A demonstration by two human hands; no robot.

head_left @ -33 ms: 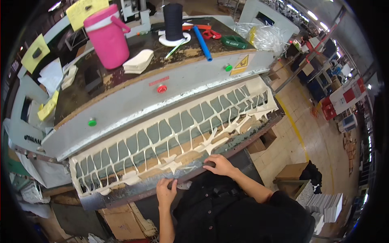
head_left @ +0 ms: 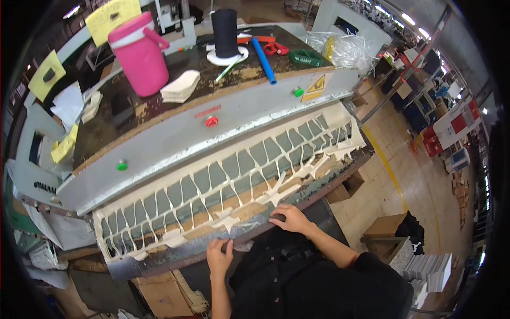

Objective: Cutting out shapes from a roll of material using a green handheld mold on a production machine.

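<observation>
While I watch from my remote station, both bare hands stand at the front edge [head_left: 332, 187] of the machine bed, so I judge the step in hand to be a steadying pause there, without handling of the cut sheet. The left hand [head_left: 219, 256] has its thumb apart from its forefinger, both at the edge; the right hand [head_left: 290, 218] curls its fingers over the same edge, farther along. Whether either one pinches the edge or merely rests on it, I cannot tell.

The cream cut sheet [head_left: 229, 181] lies along the bed on a grey-green surface [head_left: 245, 164], just beyond the fingertips and below the grey beam [head_left: 255, 109]. Its star-shaped offcut portion [head_left: 228, 220] sits nearest, between the hands. To my judgement, any move on the sheet calls for lifting the fingers clear and reaching forward, minding its thin strands.
</observation>
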